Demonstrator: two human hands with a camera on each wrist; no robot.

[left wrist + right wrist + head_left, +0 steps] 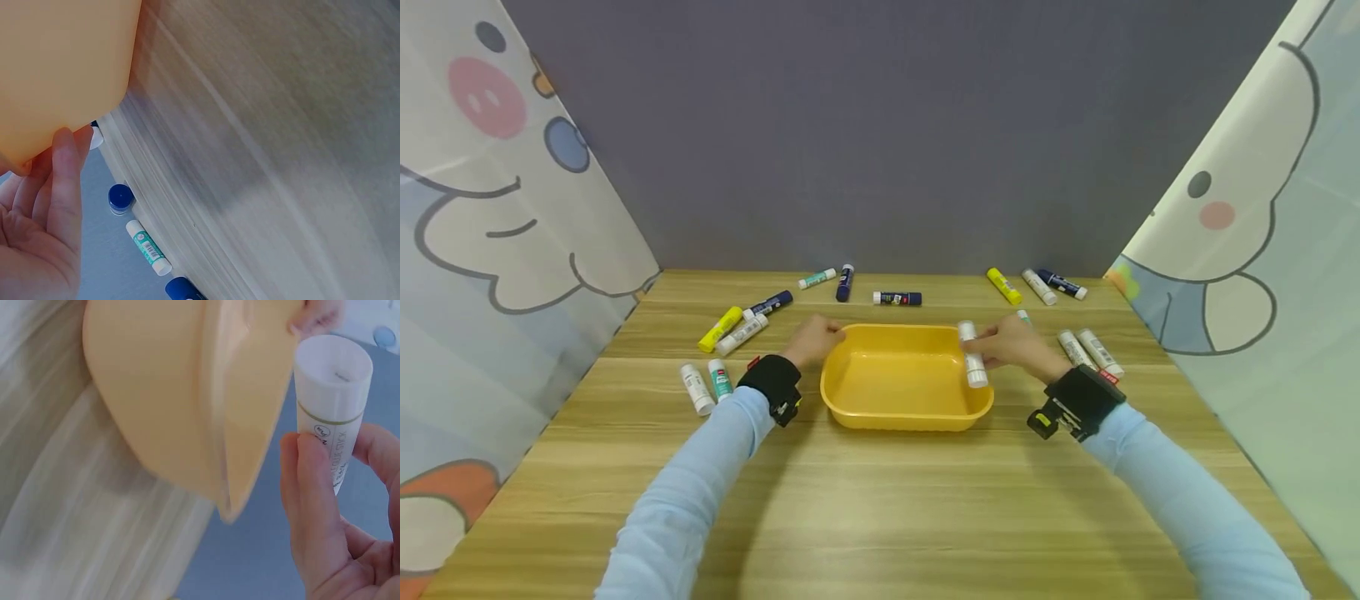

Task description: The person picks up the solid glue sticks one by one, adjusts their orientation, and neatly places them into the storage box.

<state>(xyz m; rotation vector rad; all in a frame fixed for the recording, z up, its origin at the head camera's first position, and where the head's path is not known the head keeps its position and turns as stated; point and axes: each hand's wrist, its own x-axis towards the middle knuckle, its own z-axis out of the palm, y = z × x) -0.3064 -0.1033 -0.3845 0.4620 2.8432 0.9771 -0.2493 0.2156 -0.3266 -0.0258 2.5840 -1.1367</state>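
A yellow plastic basin [895,415] stands at the middle of the wooden table. My left hand [815,340] holds its left rim near the far corner; in the left wrist view the fingers [65,181] bend at the edge of the basin. Over the basin's right end, my right hand [1011,343] pinches a white glue stick [973,357] between thumb and fingers. Up close in the right wrist view, that glue stick [331,381] shows a round hollow end and a thin gold line. No other object shows inside the basin.
Left of the basin lie yellow [720,329], white [697,389], teal [720,380] and navy glue sticks. Behind it are a navy glue stick [897,298] and others. More lie at right, including a white glue stick [1100,352] beside my right wrist. A grey panel [880,142] closes the back.
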